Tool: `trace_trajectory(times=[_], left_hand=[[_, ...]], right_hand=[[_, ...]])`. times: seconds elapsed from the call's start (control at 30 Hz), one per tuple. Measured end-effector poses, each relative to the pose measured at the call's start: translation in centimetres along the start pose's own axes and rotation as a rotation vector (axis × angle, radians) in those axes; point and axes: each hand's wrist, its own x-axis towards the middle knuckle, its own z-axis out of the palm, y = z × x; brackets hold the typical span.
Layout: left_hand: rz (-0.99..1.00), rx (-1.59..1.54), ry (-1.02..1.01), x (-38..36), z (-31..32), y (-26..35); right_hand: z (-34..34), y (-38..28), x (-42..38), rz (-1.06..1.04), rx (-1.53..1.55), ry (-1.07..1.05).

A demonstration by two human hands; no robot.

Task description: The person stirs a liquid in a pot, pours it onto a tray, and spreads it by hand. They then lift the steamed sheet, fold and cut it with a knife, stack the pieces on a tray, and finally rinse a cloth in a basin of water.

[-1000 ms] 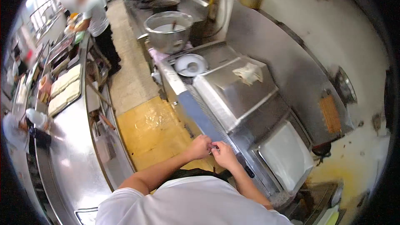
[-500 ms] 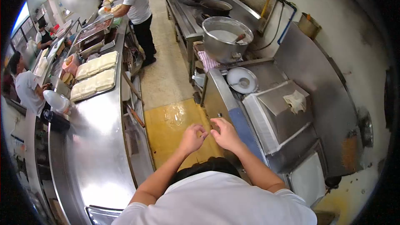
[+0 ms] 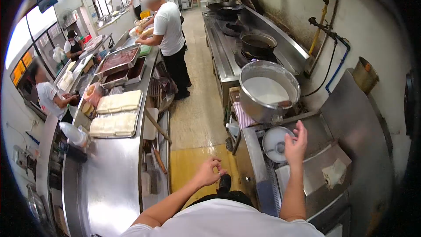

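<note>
My left hand (image 3: 209, 172) hangs in the air above the yellow floor mat (image 3: 189, 163), its fingers loosely curled and a gap between thumb and fingertips. It touches nothing. My right hand (image 3: 297, 144) is raised over the right-hand counter, fingers apart, with nothing in it. Just behind it lies a round white lid or dish (image 3: 272, 147), partly covered by the hand. Beyond that stands a big metal pot (image 3: 258, 112) filled with a whitish liquid. A crumpled cloth (image 3: 335, 174) rests on a metal box-like cover (image 3: 322, 169) right of my forearm.
A steel table (image 3: 109, 171) runs along the left, bearing trays of pale slabs (image 3: 116, 113) and dark-red food (image 3: 117, 60). A co-worker (image 3: 169, 30) stands beside it ahead. Woks (image 3: 258, 44) sit on the stove at the right. The aisle (image 3: 189, 74) runs between.
My hands have moved apart; the right one rose toward the round lid and pot. The view has tilted up, showing more of the room, and the pot appears nearer.
</note>
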Motion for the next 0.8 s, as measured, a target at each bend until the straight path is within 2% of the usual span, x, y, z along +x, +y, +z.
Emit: trace_trajectory(times=[0.03, 0.17, 0.27, 0.47, 0.5, 0.6, 0.67, 0.73, 0.8], left_hand=[[0.011, 0.037, -0.044, 2.0, -0.4, 0.4], [0.123, -0.018, -0.009, 9.3, -1.0, 1.2], [0.143, -0.073, 0.005, 13.8, -2.0, 3.4], [0.251, -0.116, -0.067, 22.9, -2.8, 3.7], [0.258, -0.159, -0.08, 24.8, -3.3, 4.4], [0.315, -0.171, -0.102, 30.0, -4.5, 5.6], [0.354, -0.122, -0.109, 32.6, -5.5, 6.2], [0.389, -0.048, -0.121, 34.4, -7.0, 6.7], [0.437, 0.012, -0.166, 36.4, -7.2, 5.3]], right_hand=[[-0.1, 0.4, 1.9, 0.029, -0.025, -0.021], [1.5, -1.1, 7.7, 0.078, 0.027, -0.108], [5.1, 0.6, 10.2, -0.144, -0.091, -0.18], [9.0, -2.6, 14.3, -0.263, -0.032, -0.383], [9.7, -1.9, 15.4, -0.328, -0.105, -0.289], [8.0, -2.0, 20.4, -0.081, -0.136, -0.101], [6.1, -2.1, 22.8, 0.045, -0.301, 0.046], [4.8, -3.1, 23.1, 0.125, -0.625, 0.023], [4.6, -4.3, 22.6, 0.225, -0.756, -0.118]])
